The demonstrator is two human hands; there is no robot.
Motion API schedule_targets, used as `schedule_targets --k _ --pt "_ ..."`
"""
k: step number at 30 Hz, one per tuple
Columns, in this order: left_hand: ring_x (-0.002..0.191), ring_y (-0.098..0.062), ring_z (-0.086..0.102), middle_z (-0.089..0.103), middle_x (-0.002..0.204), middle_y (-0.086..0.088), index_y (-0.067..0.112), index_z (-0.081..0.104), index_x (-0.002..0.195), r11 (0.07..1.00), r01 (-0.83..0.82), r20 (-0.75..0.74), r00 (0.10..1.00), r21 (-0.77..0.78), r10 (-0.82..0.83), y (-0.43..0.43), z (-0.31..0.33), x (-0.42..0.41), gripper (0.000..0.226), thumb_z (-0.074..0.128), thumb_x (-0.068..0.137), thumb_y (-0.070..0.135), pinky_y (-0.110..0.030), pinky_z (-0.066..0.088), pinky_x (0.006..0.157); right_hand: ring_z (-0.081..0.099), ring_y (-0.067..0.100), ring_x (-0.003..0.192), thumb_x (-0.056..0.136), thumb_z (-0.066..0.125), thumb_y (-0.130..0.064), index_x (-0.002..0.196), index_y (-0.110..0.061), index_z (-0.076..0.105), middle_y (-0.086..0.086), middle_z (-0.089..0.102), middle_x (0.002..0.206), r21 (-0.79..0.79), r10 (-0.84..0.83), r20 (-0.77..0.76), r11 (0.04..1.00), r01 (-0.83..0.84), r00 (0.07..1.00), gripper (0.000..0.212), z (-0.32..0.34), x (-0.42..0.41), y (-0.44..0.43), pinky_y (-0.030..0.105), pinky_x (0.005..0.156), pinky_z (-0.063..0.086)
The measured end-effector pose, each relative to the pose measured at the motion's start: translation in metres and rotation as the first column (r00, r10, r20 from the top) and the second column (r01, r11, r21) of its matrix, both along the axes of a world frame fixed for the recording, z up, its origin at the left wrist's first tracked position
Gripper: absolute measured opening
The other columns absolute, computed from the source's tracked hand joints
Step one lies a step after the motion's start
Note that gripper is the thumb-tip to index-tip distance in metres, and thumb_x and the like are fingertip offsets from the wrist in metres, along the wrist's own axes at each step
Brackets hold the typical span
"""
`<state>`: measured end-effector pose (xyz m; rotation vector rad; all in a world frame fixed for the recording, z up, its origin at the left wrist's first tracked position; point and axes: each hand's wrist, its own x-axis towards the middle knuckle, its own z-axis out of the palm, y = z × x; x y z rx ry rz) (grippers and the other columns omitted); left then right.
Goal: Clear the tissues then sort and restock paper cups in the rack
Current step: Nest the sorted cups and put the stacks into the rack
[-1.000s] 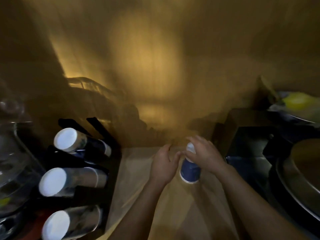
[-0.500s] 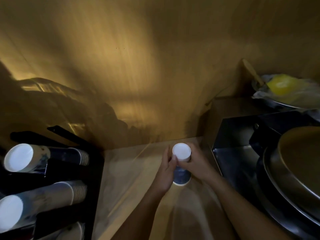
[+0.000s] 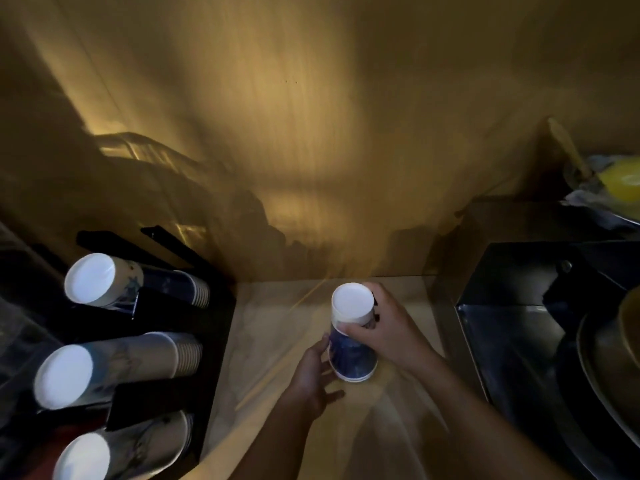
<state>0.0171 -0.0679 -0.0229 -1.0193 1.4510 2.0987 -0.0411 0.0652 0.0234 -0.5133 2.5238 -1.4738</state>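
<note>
Paper cups (image 3: 351, 336) stand upside down in a short stack on the wooden bench (image 3: 277, 341), near its back edge, close to the wall. The stack is blue low down and white at the top.

The right hand (image 3: 388, 329) is wrapped around the upper part of the stack and holds it tight. The left hand (image 3: 311, 375) is beside the bottom of the stack. Its fingers are spread, and they touch the lowest cup or come very close to it; I cannot tell which. It looks like the person is making the stack neat, or pulling cups apart.

At the left edge of the bench is the black rack (image 3: 166, 393). Three rows of cups already lie in it on their sides, with their white bottoms facing us: a top row (image 3: 104, 280), a middle row (image 3: 104, 370) and a bottom row (image 3: 121, 448). At the right side sits a dark metal box (image 3: 512, 327).

No tissues show on the bench, so I think that part is done. The rack looks mostly full. What is left, I think, is to sort this last stack and slide it into the row where it fits. The room is dim, so more cups could be hiding out of sight.
</note>
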Motion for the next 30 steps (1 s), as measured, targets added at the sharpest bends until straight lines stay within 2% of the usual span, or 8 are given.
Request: schedule_targets --k 7,9,11,15,19,25,27,30 --pt "0.096 -0.027 0.066 0.069 0.102 -0.014 0.008 0.063 0.101 0.983 -0.180 -0.073 0.980 0.036 0.183 -0.042 0.030 0.009 0.025 0.058 0.087 0.028 -0.036 0.054 0.070 0.048 0.005 0.101 0.059 0.073 -0.054 0.107 -0.052 0.036 -0.026 0.048 0.105 -0.104 0.085 -0.164 0.989 -0.103 0.983 0.060 0.040 0.004 -0.038 0.034 0.085 0.050" --pt "0.095 -0.028 0.066 0.069 0.100 -0.014 0.008 0.063 0.099 0.971 -0.238 -0.108 0.965 0.034 0.240 -0.056 0.047 0.016 0.022 0.056 0.088 0.026 -0.037 0.054 0.073 0.048 0.003 0.103 0.059 0.072 -0.055 0.109 -0.052 0.036 -0.030 0.047 0.108 -0.130 0.124 -0.196 0.980 -0.151 0.973 0.062 0.055 0.007 -0.051 0.027 0.083 0.048" --pt "0.094 -0.026 0.066 0.070 0.097 -0.013 0.007 0.063 0.101 0.955 -0.292 -0.160 0.942 0.048 0.296 -0.070 0.066 0.025 0.023 0.054 0.090 0.025 -0.037 0.055 0.073 0.049 0.003 0.105 0.060 0.074 -0.053 0.114 -0.045 0.040 -0.020 0.052 0.113 -0.163 0.163 -0.241 0.965 -0.205 0.957 0.064 0.072 0.010 -0.065 0.018 0.080 0.045" --pt "0.084 -0.020 0.065 0.068 0.096 -0.009 0.006 0.063 0.107 0.931 -0.341 -0.302 0.880 0.132 0.366 -0.099 0.113 0.049 0.029 0.052 0.090 0.027 -0.026 0.058 0.055 0.050 -0.004 0.100 0.060 0.074 -0.054 0.110 -0.041 0.043 -0.018 0.054 0.109 -0.265 0.165 -0.360 0.926 -0.270 0.918 0.061 0.117 0.019 -0.093 0.007 0.074 0.042" --pt "0.093 -0.023 0.066 0.069 0.099 -0.011 0.006 0.062 0.105 0.892 -0.423 -0.449 0.774 0.159 0.447 -0.127 0.158 0.075 0.026 0.052 0.090 0.025 -0.036 0.056 0.078 0.050 -0.006 0.099 0.063 0.072 -0.051 0.110 -0.040 0.042 -0.025 0.052 0.106 -0.307 0.199 -0.476 0.875 -0.374 0.857 0.057 0.162 0.033 -0.120 0.010 0.075 0.045" --pt "0.102 -0.023 0.064 0.068 0.107 -0.012 0.008 0.058 0.115 0.833 -0.551 -0.587 0.660 0.048 0.470 -0.167 0.204 0.105 0.030 0.051 0.091 0.024 -0.035 0.052 0.080 0.049 -0.007 0.099 0.067 0.072 -0.045 0.113 -0.032 0.043 -0.023 0.050 0.105 -0.354 0.213 -0.567 0.809 -0.469 0.796 0.056 0.206 0.053 -0.166 0.007 0.073 0.045" --pt "0.097 -0.021 0.065 0.073 0.095 -0.006 0.010 0.061 0.113 0.814 -0.581 -0.626 0.630 0.012 0.459 -0.180 0.212 0.107 0.029 0.051 0.091 0.026 -0.033 0.052 0.078 0.049 -0.004 0.098 0.067 0.072 -0.044 0.115 -0.028 0.044 -0.020 0.048 0.106 -0.361 0.196 -0.591 0.804 -0.473 0.783 0.058 0.212 0.058 -0.183 0.009 0.073 0.046" --pt "0.092 -0.018 0.065 0.077 0.076 0.003 0.014 0.067 0.100 0.794 -0.607 -0.640 0.623 -0.034 0.450 -0.193 0.218 0.105 0.025 0.050 0.090 0.031 -0.032 0.049 0.076 0.048 0.004 0.101 0.067 0.074 -0.040 0.119 -0.020 0.044 -0.011 0.049 0.108 -0.341 0.196 -0.609 0.810 -0.476 0.769 0.063 0.213 0.067 -0.207 0.026 0.083 0.050"
